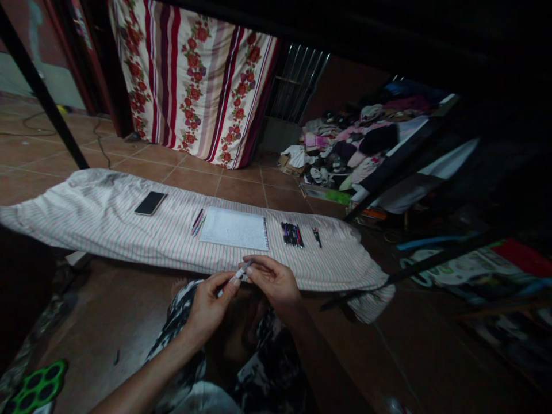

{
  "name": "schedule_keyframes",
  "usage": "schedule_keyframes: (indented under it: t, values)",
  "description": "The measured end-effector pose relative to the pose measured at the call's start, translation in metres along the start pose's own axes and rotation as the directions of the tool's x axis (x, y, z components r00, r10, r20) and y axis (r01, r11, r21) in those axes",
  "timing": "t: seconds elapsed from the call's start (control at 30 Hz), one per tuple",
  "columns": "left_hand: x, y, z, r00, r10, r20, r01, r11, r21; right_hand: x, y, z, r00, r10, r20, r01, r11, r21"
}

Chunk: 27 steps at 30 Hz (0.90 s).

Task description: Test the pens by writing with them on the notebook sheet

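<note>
My left hand (pixel 211 302) is closed around a slim white pen (pixel 240 272), pinching its lower part between thumb and fingers. The fingers of my right hand (pixel 276 282) close on the pen's upper end, which tilts up to the right. Both hands are above my lap, just in front of the cloth-covered surface. Beyond them lies a spiral notebook (pixel 233 227), its page covered with faint marks. Left of it are a few pens (pixel 198 223). To its right several dark pens (pixel 292 235) lie side by side, with another small pen-like item (pixel 317 237) apart from them.
A phone (pixel 150 203) lies at the left on the striped cloth (pixel 112 230). Dark metal bars (pixel 43 86) slant at both sides. Behind hangs a flowered curtain (pixel 198 86), with a heap of clothes (pixel 357 144) to the right. A green object (pixel 43 382) is on the floor.
</note>
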<state>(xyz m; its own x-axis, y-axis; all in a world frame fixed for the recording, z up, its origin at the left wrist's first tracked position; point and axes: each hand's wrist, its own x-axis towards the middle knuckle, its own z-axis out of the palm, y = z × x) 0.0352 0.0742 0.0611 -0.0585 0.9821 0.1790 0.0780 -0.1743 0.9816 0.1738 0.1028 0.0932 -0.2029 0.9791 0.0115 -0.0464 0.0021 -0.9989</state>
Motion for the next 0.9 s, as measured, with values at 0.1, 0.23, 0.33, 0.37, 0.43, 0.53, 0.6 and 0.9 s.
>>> schedule_keyframes:
  t: [0.1, 0.23, 0.33, 0.37, 0.43, 0.53, 0.6, 0.9]
  values:
    - [-0.0001, 0.0014, -0.0003, 1.000, -0.005, 0.000, 0.005, 1.000, -0.009, -0.0006, -0.0003, 0.0000, 1.000, -0.017, 0.008, 0.017, 1.000, -0.018]
    - [-0.0010, 0.0010, -0.0008, 1.000, -0.008, -0.002, 0.008, 1.000, 0.004, -0.0007, -0.0008, 0.0007, 1.000, -0.027, 0.010, 0.027, 1.000, -0.014]
    - [-0.0013, 0.0012, -0.0013, 1.000, -0.005, -0.003, 0.005, 1.000, 0.019, -0.0005, -0.0012, 0.0011, 1.000, -0.023, 0.004, 0.023, 1.000, 0.010]
    - [-0.0012, 0.0017, -0.0015, 1.000, -0.003, -0.007, 0.003, 1.000, 0.020, -0.0005, -0.0014, 0.0012, 1.000, -0.017, 0.001, 0.017, 1.000, 0.011]
    - [-0.0009, 0.0033, -0.0017, 1.000, -0.005, -0.015, 0.005, 1.000, 0.013, -0.0009, -0.0021, 0.0010, 1.000, 0.008, -0.004, -0.008, 1.000, 0.015]
    - [-0.0003, 0.0061, -0.0014, 1.000, -0.020, -0.014, 0.020, 1.000, -0.010, -0.0017, -0.0027, 0.0003, 0.999, 0.045, 0.001, -0.045, 0.998, 0.036]
    - [-0.0003, 0.0069, -0.0008, 1.000, -0.028, -0.007, 0.028, 0.999, -0.022, -0.0021, -0.0024, -0.0003, 0.999, 0.043, -0.002, -0.043, 0.998, 0.042]
    - [-0.0014, 0.0024, -0.0007, 1.000, -0.025, 0.014, 0.025, 1.000, -0.011, 0.0001, 0.0002, -0.0002, 1.000, -0.007, -0.021, 0.007, 0.999, 0.035]
